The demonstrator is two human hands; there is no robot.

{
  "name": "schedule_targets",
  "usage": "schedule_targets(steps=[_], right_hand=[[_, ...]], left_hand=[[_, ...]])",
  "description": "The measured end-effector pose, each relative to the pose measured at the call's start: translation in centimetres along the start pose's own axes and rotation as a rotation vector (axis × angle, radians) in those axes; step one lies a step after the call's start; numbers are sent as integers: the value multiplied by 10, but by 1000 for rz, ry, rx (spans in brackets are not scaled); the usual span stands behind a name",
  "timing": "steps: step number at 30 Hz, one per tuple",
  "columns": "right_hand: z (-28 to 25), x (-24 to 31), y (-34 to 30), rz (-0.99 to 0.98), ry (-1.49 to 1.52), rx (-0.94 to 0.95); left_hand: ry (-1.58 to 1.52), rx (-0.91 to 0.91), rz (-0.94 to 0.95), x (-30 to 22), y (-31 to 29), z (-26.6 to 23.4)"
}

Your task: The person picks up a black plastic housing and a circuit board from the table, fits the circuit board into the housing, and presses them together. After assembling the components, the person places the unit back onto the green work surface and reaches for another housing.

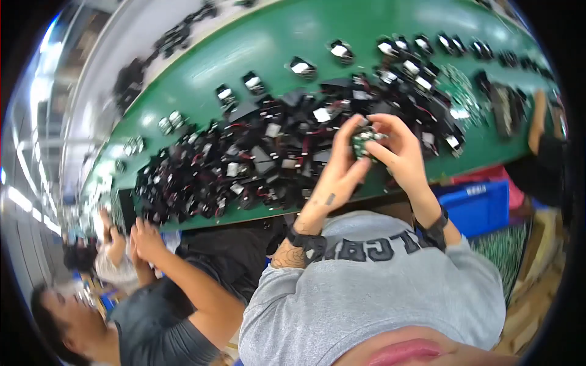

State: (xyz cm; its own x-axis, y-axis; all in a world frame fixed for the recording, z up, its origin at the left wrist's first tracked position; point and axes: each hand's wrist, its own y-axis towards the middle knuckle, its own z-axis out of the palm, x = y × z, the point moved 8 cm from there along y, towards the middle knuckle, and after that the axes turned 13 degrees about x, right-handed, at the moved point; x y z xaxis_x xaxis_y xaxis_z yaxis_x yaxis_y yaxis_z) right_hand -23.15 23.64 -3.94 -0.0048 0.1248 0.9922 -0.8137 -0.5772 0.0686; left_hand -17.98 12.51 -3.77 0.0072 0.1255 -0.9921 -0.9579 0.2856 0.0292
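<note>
Between my two hands, above the near edge of the green table, is a small green circuit board [364, 141] with light-coloured components on it. My left hand [345, 155] grips its left side, fingers curled over the far edge. On the other side, my right hand [398, 149] has its thumb pressed on the board's face and its fingers bent behind. A dark part shows at the board's far end, too small to name. Just beyond and left of my hands lies a wide heap of black parts [262, 158] with red wires and silvery pieces.
The green table [256, 46] curves away to both sides. Small black-and-silver units [302, 67] stand along its far part. Thin green strips [461, 97] lie at right. A blue bin [479, 207] stands below the edge. A co-worker's hands [145, 241] are at left, another person's arm [537, 122] at right.
</note>
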Motion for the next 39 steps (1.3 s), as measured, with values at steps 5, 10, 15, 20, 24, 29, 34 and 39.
schedule_targets(steps=[5,10,15,20,24,29,34,39], right_hand=[[-19,-27,-10,65,41,-5],[11,-26,0,-33,217,110],[25,-18,5,-57,136,146],[21,-34,8,-41,32,204],[24,-23,12,-112,-47,205],[50,6,13,-183,-27,230],[45,0,10,-261,-55,188],[48,9,11,-296,-99,187]], left_hand=[[407,48,439,-7,10,8],[270,33,140,-38,-17,-2],[103,71,-41,-24,-23,-8],[319,-51,83,-35,-33,-15],[379,-49,105,-43,-36,-16],[530,-108,186,-56,-42,-21],[586,-274,372,-65,-49,-19],[624,-332,454,-72,-53,-17]])
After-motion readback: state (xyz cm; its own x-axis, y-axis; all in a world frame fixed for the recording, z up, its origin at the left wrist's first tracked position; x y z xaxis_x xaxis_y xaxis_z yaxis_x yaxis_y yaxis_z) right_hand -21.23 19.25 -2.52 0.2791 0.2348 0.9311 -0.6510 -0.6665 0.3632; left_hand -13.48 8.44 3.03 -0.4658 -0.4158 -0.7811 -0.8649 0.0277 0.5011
